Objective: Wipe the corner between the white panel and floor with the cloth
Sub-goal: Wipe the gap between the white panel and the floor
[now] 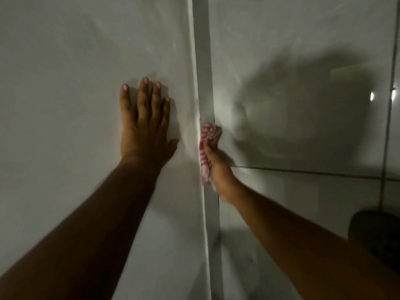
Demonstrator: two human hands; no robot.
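A white panel (75,61) fills the left half of the head view. Its lower edge runs top to bottom near the middle, meeting a glossy tiled floor (292,50). My left hand (145,124) lies flat on the panel, fingers spread. My right hand (216,167) is shut on a bunched red-and-white checked cloth (205,148), which is pressed into the corner (205,94) between the panel and the floor. Part of the cloth is hidden behind my fingers.
Dark grout lines (303,171) cross the floor tiles on the right. A dark rounded object (376,234) sits at the lower right edge. The shiny tiles show my shadow and small light reflections (371,96).
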